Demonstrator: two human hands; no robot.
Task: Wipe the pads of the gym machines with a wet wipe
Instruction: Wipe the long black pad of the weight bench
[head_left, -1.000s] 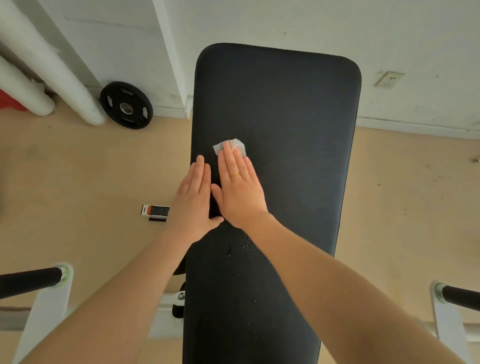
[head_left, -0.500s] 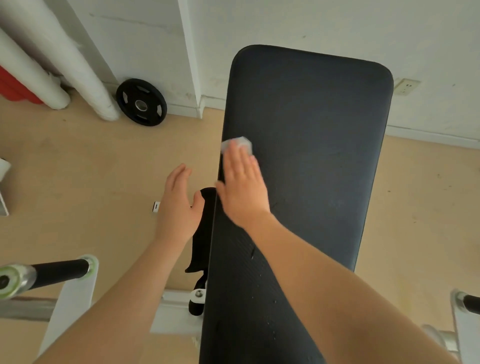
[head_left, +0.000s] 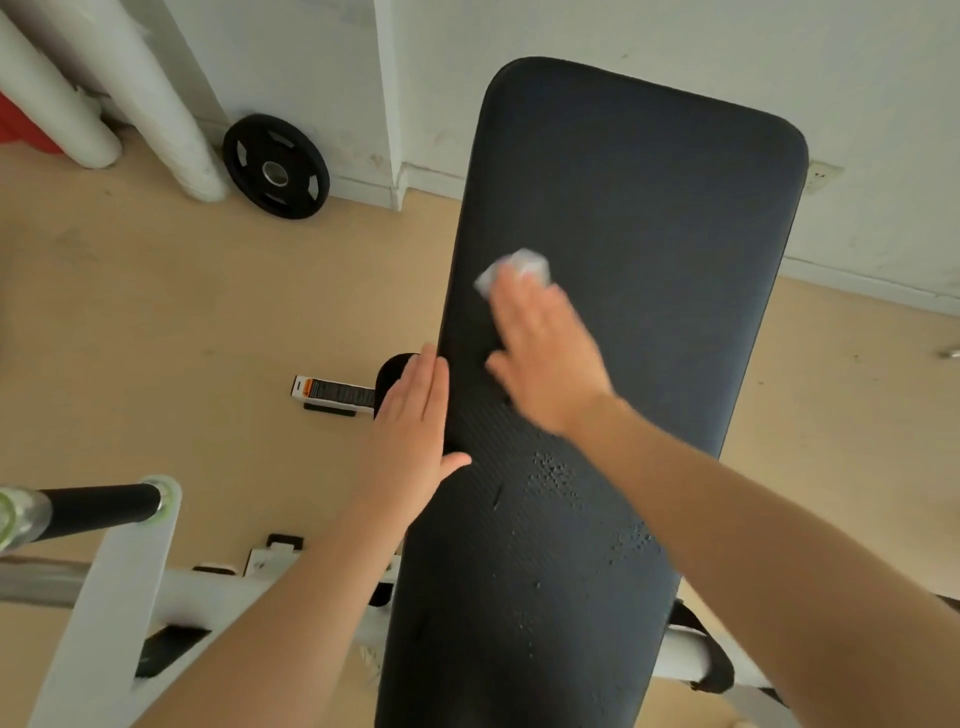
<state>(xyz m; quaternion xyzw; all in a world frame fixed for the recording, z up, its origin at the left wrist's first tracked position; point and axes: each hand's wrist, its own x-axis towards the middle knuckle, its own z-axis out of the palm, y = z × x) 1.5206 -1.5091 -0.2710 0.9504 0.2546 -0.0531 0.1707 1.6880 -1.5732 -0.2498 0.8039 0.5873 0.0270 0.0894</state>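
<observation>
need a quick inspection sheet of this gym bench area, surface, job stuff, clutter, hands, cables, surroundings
surface: black bench pad, sloping away from the camera; wet droplets on its near textured part.
job's things: white wet wipe, crumpled, pressed on the pad under the right fingers.
clutter: small white and black box on the floor left of the bench; black weight plate leaning at the wall.
hands: right hand flat on the wipe, blurred; left hand flat, fingers straight, against the pad's left edge.
cables: nothing seen.
surroundings: tan floor, white wall with a socket, white pipes, white machine frame with a black bar grip.
</observation>
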